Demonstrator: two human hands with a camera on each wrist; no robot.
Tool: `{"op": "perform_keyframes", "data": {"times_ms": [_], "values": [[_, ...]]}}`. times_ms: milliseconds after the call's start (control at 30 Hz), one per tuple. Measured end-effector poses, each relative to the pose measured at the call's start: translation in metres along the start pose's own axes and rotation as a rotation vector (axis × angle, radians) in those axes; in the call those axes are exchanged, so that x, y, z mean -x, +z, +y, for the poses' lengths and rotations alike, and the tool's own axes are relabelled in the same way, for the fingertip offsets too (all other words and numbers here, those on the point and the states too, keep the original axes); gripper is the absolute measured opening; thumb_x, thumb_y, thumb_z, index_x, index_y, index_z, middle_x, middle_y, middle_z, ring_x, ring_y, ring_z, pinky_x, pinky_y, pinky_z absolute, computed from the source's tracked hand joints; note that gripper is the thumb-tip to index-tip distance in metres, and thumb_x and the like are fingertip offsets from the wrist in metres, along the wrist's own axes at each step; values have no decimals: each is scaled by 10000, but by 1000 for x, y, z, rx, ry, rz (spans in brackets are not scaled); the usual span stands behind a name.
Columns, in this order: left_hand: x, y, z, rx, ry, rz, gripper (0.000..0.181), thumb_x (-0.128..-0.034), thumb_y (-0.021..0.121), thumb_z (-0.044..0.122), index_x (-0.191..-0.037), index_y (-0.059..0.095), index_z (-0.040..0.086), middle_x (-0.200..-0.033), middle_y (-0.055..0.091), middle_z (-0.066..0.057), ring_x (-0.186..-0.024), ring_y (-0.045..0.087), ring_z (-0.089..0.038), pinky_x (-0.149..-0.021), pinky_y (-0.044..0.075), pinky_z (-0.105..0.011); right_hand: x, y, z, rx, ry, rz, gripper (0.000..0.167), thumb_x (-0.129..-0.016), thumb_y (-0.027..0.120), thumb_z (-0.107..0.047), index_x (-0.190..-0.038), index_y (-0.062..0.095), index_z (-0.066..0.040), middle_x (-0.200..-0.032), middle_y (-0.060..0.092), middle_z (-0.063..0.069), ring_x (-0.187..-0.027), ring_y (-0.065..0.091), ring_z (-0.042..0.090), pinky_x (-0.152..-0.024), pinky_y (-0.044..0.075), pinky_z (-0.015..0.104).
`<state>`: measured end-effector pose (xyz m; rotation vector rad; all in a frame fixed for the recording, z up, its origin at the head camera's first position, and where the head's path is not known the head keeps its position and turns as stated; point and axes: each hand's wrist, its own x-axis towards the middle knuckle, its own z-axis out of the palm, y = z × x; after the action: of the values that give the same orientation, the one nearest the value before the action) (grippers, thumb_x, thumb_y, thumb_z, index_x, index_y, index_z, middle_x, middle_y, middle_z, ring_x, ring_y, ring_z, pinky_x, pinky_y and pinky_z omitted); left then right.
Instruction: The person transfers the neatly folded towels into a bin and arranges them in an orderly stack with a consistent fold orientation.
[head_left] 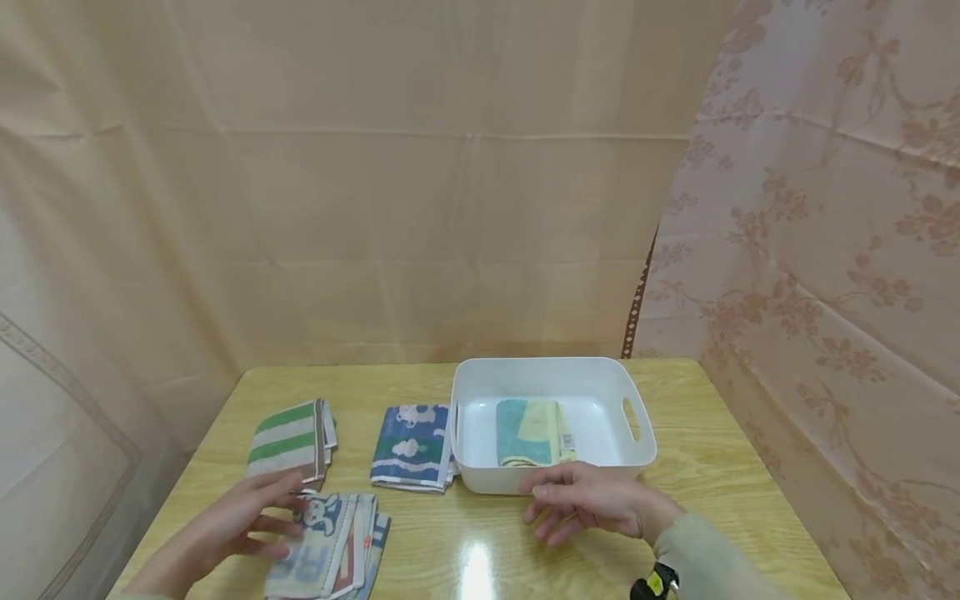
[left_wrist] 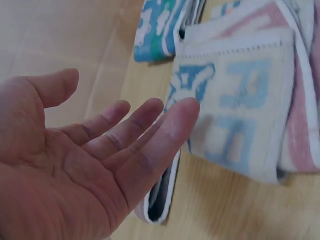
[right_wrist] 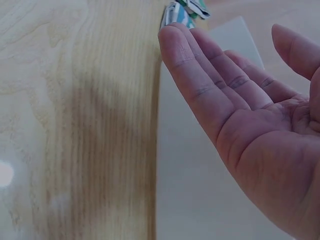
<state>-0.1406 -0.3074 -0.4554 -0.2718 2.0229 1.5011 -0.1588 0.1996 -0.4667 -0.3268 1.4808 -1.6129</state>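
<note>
My left hand [head_left: 238, 523] hovers at the left edge of the folded cloths with a light-blue bear print [head_left: 318, 554], its fingers spread and holding nothing. In the left wrist view the relaxed fingers of that hand [left_wrist: 100, 155] overlap the printed cloth [left_wrist: 235, 105]. Just in front of the white basin [head_left: 480, 479] is my right hand [head_left: 588, 502], palm turned inward, with nothing in it. The right wrist view has the hand [right_wrist: 260, 125] beside the basin's outer wall [right_wrist: 195, 185]. Inside the basin lies a folded teal and yellow cloth [head_left: 525, 433].
A green-and-white striped cloth [head_left: 288, 442] lies at the table's left. Against the basin's left side is a folded blue and green cloth [head_left: 411, 446]. The wooden table [head_left: 735, 500] is bordered by a beige curtain [head_left: 420, 208] behind and a floral one [head_left: 840, 275] at the right.
</note>
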Motion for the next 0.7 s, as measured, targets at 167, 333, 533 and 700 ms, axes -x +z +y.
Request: {"op": "perform_keyframes", "data": {"times_ms": [167,333,533,700], "values": [[-4,-6,-9,-86,-59,88,856,-1021,496,596,-1531,298,-63,-1214,649,-187,-997,668,-283,-818,612,-465,-1,2,9,-9,-15,21,380,-1063,563,-235,-1367,557,-6,-1189,694,201,-1011,723,321,-927,577,540],[-6,-9,-18,-163,-97,151,807,-1026,526,550,-1482,331,-86,-1145,678,-190,-994,683,-313,-802,608,-486,-3,4,16,-14,-19,24,382,-1063,560,-227,-1361,560,11,-1187,691,228,-1002,728,332,-909,580,551],[-8,-7,-26,-180,-143,160,689,-1036,540,487,-1360,421,-109,-1119,647,-214,-917,687,-265,-768,612,-455,-7,4,21,-13,-22,18,409,-1064,556,-222,-1378,545,39,-1174,691,235,-991,732,340,-874,597,532],[-12,-1,-31,-171,-167,161,591,-1030,564,456,-1263,511,-85,-1086,621,-211,-871,686,-245,-751,616,-434,-9,5,24,-25,-8,9,433,-1067,547,-226,-1396,518,54,-1174,691,228,-990,734,327,-866,599,536]]}}
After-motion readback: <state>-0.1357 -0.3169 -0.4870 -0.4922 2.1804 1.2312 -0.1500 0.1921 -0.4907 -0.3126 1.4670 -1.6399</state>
